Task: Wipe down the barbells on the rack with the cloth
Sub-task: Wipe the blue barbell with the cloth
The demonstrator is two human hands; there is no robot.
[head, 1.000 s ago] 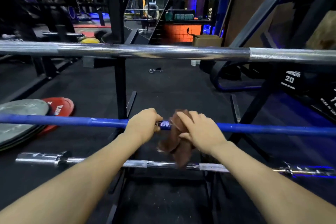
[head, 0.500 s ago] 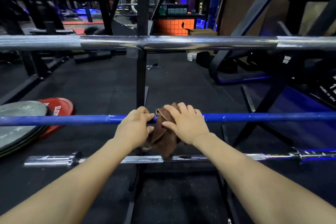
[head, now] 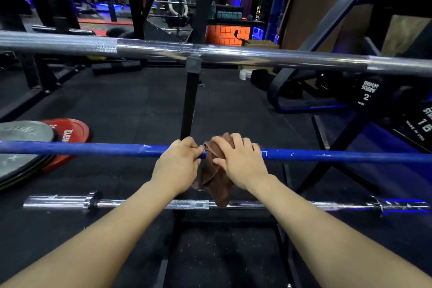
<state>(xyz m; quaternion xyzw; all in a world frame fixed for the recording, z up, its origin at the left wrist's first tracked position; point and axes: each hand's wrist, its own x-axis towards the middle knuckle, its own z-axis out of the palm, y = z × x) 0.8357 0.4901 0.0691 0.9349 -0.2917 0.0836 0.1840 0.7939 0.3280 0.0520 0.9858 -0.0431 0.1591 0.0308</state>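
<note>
Black gym flooring lies under the rack. My right hand (head: 243, 161) clamps the brown cloth (head: 216, 182) around the blue barbell (head: 93, 148); my left hand (head: 177, 166) grips the bar just beside it. Pushing hard could roll the bar off its pegs.

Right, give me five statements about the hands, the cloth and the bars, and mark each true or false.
1. The right hand holds the brown cloth on the blue bar. True.
2. The left hand holds the cloth. False: it grips the bare blue bar beside it.
3. The cloth hangs down in front of the lower chrome bar. True.
4. The upper chrome bar is being wiped. False: no hand touches it.
5. The red plate is loaded on the blue bar. False: it lies on the floor.
</note>
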